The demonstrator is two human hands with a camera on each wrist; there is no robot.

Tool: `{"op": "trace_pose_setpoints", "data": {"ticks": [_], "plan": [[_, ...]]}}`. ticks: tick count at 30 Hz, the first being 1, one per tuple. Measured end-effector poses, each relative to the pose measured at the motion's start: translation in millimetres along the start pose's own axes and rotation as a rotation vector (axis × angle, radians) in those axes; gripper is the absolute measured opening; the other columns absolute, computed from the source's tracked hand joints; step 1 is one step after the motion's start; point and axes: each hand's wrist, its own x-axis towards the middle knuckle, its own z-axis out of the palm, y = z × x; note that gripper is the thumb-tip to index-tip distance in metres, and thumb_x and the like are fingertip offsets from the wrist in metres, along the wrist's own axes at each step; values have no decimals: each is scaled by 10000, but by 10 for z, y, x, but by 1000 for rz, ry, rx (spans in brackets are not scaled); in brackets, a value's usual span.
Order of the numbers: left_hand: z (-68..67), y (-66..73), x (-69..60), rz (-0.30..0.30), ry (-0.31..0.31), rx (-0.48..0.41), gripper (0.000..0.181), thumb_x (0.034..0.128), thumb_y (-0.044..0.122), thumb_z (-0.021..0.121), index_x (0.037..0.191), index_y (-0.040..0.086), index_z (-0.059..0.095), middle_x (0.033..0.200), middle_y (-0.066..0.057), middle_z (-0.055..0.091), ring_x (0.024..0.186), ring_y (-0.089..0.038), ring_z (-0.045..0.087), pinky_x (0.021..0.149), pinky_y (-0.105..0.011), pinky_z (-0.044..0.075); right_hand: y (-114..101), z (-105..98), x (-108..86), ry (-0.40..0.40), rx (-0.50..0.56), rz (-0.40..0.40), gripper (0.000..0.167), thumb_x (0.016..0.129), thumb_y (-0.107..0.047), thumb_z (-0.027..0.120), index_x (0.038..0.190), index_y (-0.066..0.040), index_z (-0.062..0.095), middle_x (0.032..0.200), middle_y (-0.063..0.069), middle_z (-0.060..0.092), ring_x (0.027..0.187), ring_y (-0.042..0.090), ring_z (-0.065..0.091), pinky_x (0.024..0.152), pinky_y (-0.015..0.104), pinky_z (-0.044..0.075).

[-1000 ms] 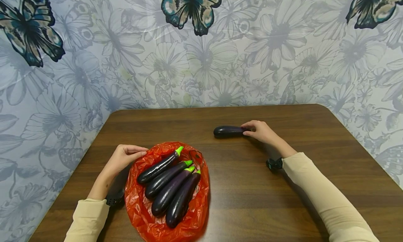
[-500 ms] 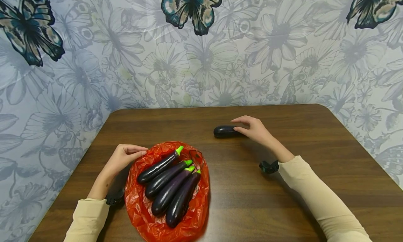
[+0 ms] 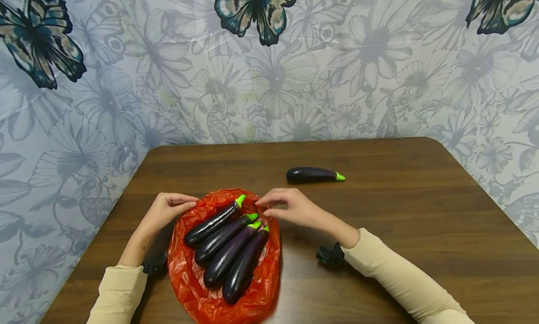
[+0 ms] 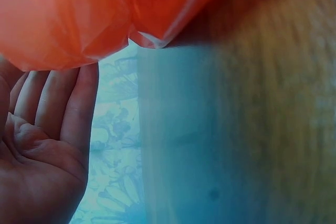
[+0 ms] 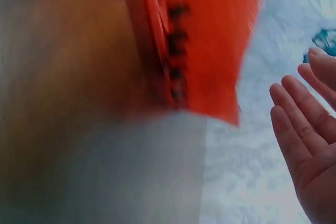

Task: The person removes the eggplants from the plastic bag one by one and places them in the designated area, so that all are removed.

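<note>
A red plastic bag (image 3: 181, 279) stands open on the table with its rim spread in a ring. Several dark purple eggplants (image 3: 229, 251) with bright green stems lie slantwise inside. At the bag's upper left rim, my left hand (image 3: 163, 211) pinches the plastic between thumb and fingers; the left wrist view has the bag (image 4: 63, 19) covering those fingertips. My right hand (image 3: 300, 209) is by the upper right rim, fingers extended and holding nothing. In the right wrist view, a gap shows between this hand and the bag (image 5: 210, 51). One more eggplant (image 3: 311, 174) lies on the table behind.
Brown wooden table (image 3: 400, 197) extends to the right of the bag and behind it. Its far edge meets a wall covering (image 3: 273, 90) printed with flowers and butterflies. Both wrists carry a small black device (image 3: 330, 255).
My right hand has let go of the single eggplant and moved left and nearer, to the bag's rim. That eggplant stays where it was. The left hand keeps its place.
</note>
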Motion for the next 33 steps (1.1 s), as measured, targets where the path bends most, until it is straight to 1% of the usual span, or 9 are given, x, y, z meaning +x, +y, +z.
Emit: {"op": "trace_pose_setpoints", "data": {"ticks": [3, 6, 9, 11, 13, 20, 28, 33], "plan": [[4, -9, 0, -4, 3, 1, 228, 879, 99, 662, 1037, -63, 690, 927, -129, 695, 802, -196, 668, 657, -321, 544, -13, 131, 17, -60, -3, -32, 248, 858, -92, 688, 1100, -35, 682, 1061, 33, 653, 956, 151, 595, 767, 310, 489], [3, -13, 1, -11, 2, 2, 229, 881, 100, 660, 1039, -62, 690, 931, -131, 694, 808, -193, 667, 662, -320, 544, 0, 216, 14, -155, -8, -38, 246, 863, -102, 685, 1101, -41, 684, 1083, 5, 645, 918, 146, 597, 755, 275, 484], [2, -14, 2, -17, 1, 2, 230, 883, 103, 658, 1039, -63, 690, 933, -134, 693, 811, -194, 666, 666, -320, 543, 16, 250, -5, -252, -10, -18, 268, 870, -128, 681, 1129, -59, 679, 1112, -11, 632, 964, 100, 578, 821, 239, 463], [2, -8, 2, -19, 1, 3, 232, 884, 106, 657, 1041, -61, 691, 936, -132, 693, 816, -191, 665, 671, -316, 542, 30, 256, -16, -291, -7, -8, 282, 870, -138, 681, 1144, -72, 676, 1124, -17, 626, 1028, 76, 555, 867, 232, 441], [1, 1, -1, -24, 3, 6, 235, 884, 112, 659, 1042, -60, 691, 937, -129, 693, 822, -188, 664, 675, -314, 542, 44, 258, -24, -308, -9, -4, 290, 871, -147, 681, 1154, -82, 673, 1131, -24, 622, 1064, 46, 530, 892, 223, 423], [-1, -3, -10, -41, -1, 0, 244, 886, 118, 657, 1047, -63, 688, 941, -137, 692, 829, -189, 663, 682, -313, 540, 39, 265, -32, -326, -3, -5, 286, 872, -158, 682, 1149, -89, 675, 1147, -27, 617, 1088, 42, 520, 913, 224, 408], [-3, 10, -17, -48, -6, 3, 251, 889, 125, 654, 1052, -64, 685, 938, -129, 693, 820, -196, 665, 679, -319, 541, 31, 271, -43, -408, -54, -21, 278, 854, -149, 701, 1128, -108, 683, 1153, 7, 603, 1114, 89, 507, 942, 226, 384], [-4, 12, -15, -45, -8, 3, 248, 891, 123, 651, 1051, -64, 685, 936, -125, 694, 817, -198, 665, 676, -322, 542, 41, 282, -44, -412, -78, -35, 283, 840, -127, 714, 1121, -110, 687, 1127, -2, 603, 1091, 88, 515, 931, 211, 387]]}}
